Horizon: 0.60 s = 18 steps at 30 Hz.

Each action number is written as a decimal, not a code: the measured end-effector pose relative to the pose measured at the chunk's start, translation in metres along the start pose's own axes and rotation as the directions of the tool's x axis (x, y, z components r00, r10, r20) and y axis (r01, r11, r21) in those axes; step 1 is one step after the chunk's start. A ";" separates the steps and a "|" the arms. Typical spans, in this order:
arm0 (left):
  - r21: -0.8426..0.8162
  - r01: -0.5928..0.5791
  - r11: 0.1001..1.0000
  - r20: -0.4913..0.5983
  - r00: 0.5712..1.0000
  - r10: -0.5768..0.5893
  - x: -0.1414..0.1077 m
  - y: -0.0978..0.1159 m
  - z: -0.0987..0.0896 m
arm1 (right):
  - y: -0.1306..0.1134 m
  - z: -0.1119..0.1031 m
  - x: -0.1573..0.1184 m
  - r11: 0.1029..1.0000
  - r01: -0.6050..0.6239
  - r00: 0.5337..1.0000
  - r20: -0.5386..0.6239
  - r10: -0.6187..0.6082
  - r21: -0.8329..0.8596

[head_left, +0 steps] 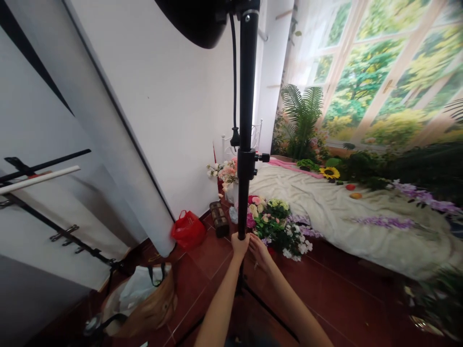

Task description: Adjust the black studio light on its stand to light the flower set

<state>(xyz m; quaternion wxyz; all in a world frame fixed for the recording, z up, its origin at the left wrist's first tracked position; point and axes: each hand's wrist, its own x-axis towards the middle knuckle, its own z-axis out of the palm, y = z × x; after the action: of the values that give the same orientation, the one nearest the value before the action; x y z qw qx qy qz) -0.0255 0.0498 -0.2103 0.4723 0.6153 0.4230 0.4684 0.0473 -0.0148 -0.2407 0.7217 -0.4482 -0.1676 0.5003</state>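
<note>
A black light stand (247,86) rises upright in front of me, with a black lamp head (202,21) at its top and a cable with a plug (235,137) hanging beside the pole. A collar with a knob (247,165) sits partway down. My left hand (240,245) is wrapped round the pole below that collar. Just right of it, my right hand (261,251) is at the pole, its fingers partly spread and close to my left hand. The stand's dark legs (271,311) spread over the floor.
A bed with a cream blanket (296,190) stands to the right, with artificial flowers (275,221) at its near side. Left on the red tiles are a red bag (188,230), a small chest (219,219) and a large brown bag (155,308). Metal stands (54,224) lean far left.
</note>
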 end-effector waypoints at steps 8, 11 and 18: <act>0.000 0.012 1.000 0.003 1.000 -0.012 -0.001 0.000 -0.001 | 0.008 0.010 0.007 0.988 -0.035 0.989 -0.137 0.056 0.152; -0.003 0.005 1.000 -0.004 1.000 -0.005 0.000 0.000 -0.001 | 0.007 0.012 0.012 0.993 -0.040 0.981 -0.185 0.061 0.114; 0.005 -0.016 1.000 0.006 1.000 0.016 0.001 -0.001 -0.001 | -0.009 0.018 0.021 0.951 -0.083 0.928 -0.371 -0.035 -0.297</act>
<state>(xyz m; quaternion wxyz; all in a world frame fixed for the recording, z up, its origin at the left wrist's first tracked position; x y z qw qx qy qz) -0.0261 0.0510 -0.2115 0.4681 0.6212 0.4182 0.4692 0.0490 0.0113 -0.2278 0.6554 -0.6435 -0.0981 0.3832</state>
